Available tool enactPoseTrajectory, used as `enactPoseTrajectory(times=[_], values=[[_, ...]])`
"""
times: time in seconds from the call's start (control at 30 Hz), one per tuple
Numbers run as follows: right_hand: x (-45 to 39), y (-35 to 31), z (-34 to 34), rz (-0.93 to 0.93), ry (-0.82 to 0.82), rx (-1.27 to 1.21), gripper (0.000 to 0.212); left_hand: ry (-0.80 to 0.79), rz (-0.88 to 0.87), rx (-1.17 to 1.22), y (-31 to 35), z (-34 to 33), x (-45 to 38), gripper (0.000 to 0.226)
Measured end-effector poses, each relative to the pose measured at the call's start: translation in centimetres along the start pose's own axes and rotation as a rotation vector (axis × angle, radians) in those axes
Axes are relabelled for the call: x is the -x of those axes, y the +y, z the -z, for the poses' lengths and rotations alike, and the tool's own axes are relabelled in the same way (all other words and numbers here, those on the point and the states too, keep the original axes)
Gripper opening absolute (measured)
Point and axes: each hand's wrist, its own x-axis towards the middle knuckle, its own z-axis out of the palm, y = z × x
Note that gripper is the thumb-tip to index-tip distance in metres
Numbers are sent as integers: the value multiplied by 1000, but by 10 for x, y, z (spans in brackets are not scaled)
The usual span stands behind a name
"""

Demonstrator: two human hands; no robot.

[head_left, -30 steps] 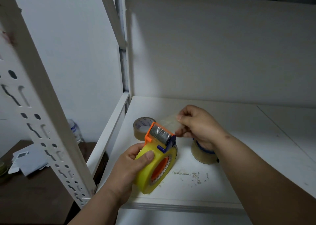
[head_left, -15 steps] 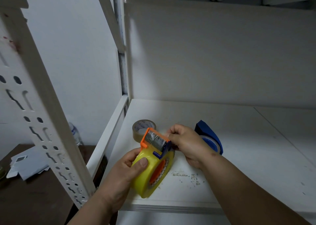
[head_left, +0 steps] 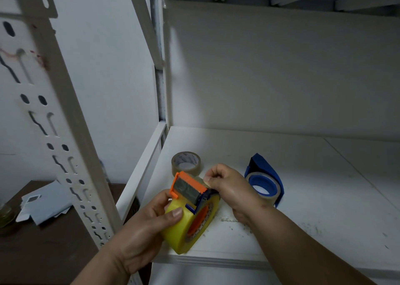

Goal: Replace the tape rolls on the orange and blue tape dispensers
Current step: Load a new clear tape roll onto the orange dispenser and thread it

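My left hand [head_left: 142,230] grips the orange tape dispenser [head_left: 187,188], which carries a yellow tape roll [head_left: 180,230], just above the front of the white shelf [head_left: 303,187]. My right hand [head_left: 229,187] pinches the clear tape end [head_left: 200,179] at the dispenser's blade, fingers closed on it. The blue tape dispenser [head_left: 265,172] lies on the shelf to the right, with a clear roll on its blue core. A loose brownish tape roll [head_left: 186,163] lies flat behind the orange dispenser.
A perforated white upright [head_left: 65,133] stands at the left front of the shelf. A dark table [head_left: 43,241] with white papers [head_left: 43,202] is lower left. Specks of debris [head_left: 229,221] lie on the shelf near my right wrist.
My right hand dropped from holding the tape stretched above the dispenser down to its blade. The blue dispenser, earlier hidden behind my right hand, is now in plain sight.
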Motion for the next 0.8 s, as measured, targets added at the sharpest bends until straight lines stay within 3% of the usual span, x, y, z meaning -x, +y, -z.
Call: enactPoseTrajectory(times=[0.13, 0.2, 0.27, 0.47, 0.63, 0.8], values=[[9, -10, 8, 155, 241, 137, 14, 14, -60, 55, -1, -8, -3, 49], [18, -18, 12, 316, 398, 86, 17, 38, -108, 75, 1, -12, -10, 52], [31, -26, 11, 486, 440, 46, 15, 86, -148, 68, 2, -15, -16, 53], [50, -21, -3, 569, -16, 124, 38, 175, -182, 50, -9, -20, -23, 46], [47, -16, -2, 556, -135, 202, 48, 150, -158, 76, -13, -10, -20, 60], [33, -11, 5, 588, -200, 386, 64, 135, -149, 111, -16, -6, -20, 53]])
